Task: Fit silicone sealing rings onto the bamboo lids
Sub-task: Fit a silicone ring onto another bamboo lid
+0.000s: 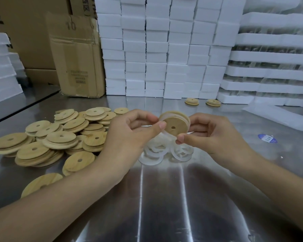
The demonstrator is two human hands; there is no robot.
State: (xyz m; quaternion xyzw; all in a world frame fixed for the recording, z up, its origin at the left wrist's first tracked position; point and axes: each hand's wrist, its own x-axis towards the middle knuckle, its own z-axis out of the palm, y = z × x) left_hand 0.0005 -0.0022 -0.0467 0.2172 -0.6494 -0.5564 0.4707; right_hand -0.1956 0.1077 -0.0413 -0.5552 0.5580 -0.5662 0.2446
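Frame centre: we see a bamboo lid (175, 126), translucent ring (162, 116) at its rim, pinched in the grip of left hand (129, 135) and right hand (212, 136). Below it, loose rings (152, 156) lie on the worktop (164, 198).
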